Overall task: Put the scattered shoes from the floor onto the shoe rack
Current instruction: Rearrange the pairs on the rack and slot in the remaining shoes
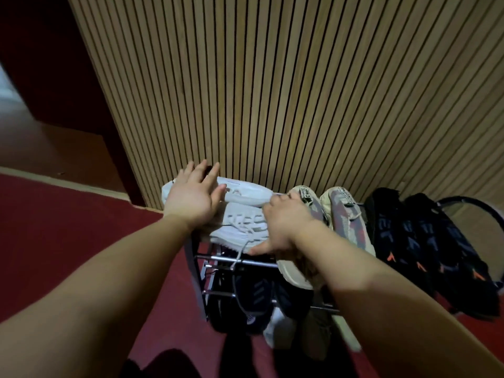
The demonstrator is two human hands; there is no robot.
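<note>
As the shoe rack (pixel 218 258) top tier is already loaded, black pair (pixel 425 241) right and beige pair (pixel 346 219) middle, only the white sneakers are being handled. Rear white sneaker (pixel 245 193) is laid crosswise along the wall, under the open, spread left hand (pixel 191 197). Near white sneaker (pixel 240 227) is touched by the right hand (pixel 286 222); whether that grip is closed cannot be told.

Dim warm indoor light, slatted wall (pixel 272 91) lit evenly, pale bright patch at the left edge, white sneaker (pixel 240 227) the brightest thing, lower shelves of the shoe rack (pixel 212 258) in deep shadow, fingertips of the left hand (pixel 191 197) slightly blurred, wall lines bent toward the corners
</note>
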